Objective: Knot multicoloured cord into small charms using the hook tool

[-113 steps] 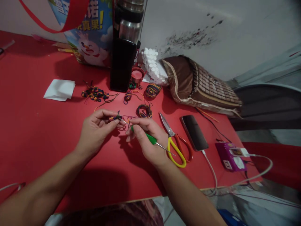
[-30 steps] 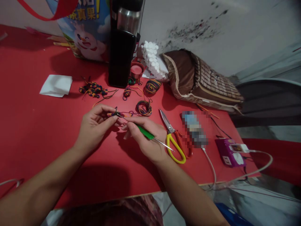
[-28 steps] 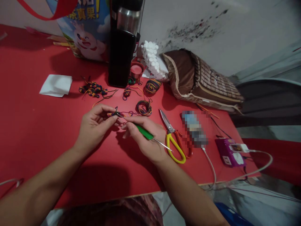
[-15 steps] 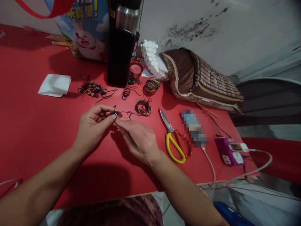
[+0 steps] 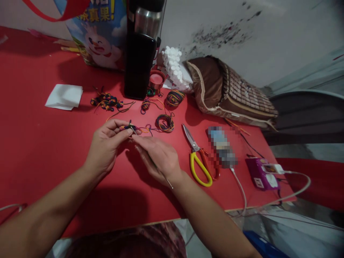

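Note:
My left hand (image 5: 106, 145) pinches a small knotted piece of multicoloured cord (image 5: 128, 127) above the red table (image 5: 34, 143). My right hand (image 5: 159, 157) is closed around a thin tool; its metal tip (image 5: 168, 182) sticks out by the wrist and the green handle is hidden under the palm. The tool's other end meets the cord at my left fingertips. A loose strand runs from the knot to a coil of cord (image 5: 164, 123) just beyond.
Yellow-and-orange scissors (image 5: 197, 157) lie right of my hands, then a phone (image 5: 221, 147) and a purple charger (image 5: 262, 177) with cables. Further back are more cord bundles (image 5: 106, 101), white paper (image 5: 64, 96), a black flask (image 5: 139, 64), a printed bag (image 5: 100, 36) and a brown cushion (image 5: 228, 93).
My right hand has turned palm down and slid toward the left hand, hiding the green handle. The tool's metal tip now points back at my wrist. My left hand keeps its pinch.

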`<state>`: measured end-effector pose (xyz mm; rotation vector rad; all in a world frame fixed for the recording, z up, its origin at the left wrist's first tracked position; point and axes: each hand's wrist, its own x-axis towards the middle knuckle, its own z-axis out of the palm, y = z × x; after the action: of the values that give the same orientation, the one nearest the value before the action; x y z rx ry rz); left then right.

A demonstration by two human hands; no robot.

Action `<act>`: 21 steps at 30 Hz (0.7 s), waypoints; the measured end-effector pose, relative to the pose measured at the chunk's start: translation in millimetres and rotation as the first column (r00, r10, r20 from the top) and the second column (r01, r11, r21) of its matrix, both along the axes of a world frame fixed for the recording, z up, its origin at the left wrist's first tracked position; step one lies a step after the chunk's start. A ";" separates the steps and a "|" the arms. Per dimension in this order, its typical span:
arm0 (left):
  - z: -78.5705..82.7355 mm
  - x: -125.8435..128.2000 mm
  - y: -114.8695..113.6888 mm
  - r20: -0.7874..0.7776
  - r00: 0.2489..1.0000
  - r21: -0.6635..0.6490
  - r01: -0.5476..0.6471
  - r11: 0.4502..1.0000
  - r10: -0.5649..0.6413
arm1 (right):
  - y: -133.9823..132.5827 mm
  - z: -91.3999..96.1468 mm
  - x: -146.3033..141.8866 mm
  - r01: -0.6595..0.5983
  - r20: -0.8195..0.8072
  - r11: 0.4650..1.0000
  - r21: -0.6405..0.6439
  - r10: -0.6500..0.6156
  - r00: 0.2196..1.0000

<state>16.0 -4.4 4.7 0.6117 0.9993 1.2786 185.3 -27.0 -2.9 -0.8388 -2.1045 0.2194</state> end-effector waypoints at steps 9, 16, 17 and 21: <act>1.0 -0.1 -1.4 -0.012 1.000 -0.023 0.009 1.000 -0.009 | -1.0 -4.6 -1.1 -0.013 0.029 1.000 -0.018 0.014 0.999; 0.8 3.0 -3.9 -0.039 0.999 -0.001 -0.023 1.000 0.023 | -2.8 -9.1 -5.9 0.046 0.034 0.999 0.015 -0.046 0.998; 0.9 3.1 -4.0 -0.033 0.999 -0.004 -0.024 1.000 0.024 | -2.3 -9.2 -5.8 0.056 0.027 0.998 0.014 -0.056 0.998; 0.9 1.6 -3.5 -0.029 1.000 -0.013 -0.013 1.000 0.012 | -2.3 -4.4 -3.2 0.027 -0.032 0.999 -0.040 -0.028 0.999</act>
<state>17.6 -7.9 5.6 0.6157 1.0361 1.2762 182.1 -29.4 -7.3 -0.8813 -2.0634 0.2591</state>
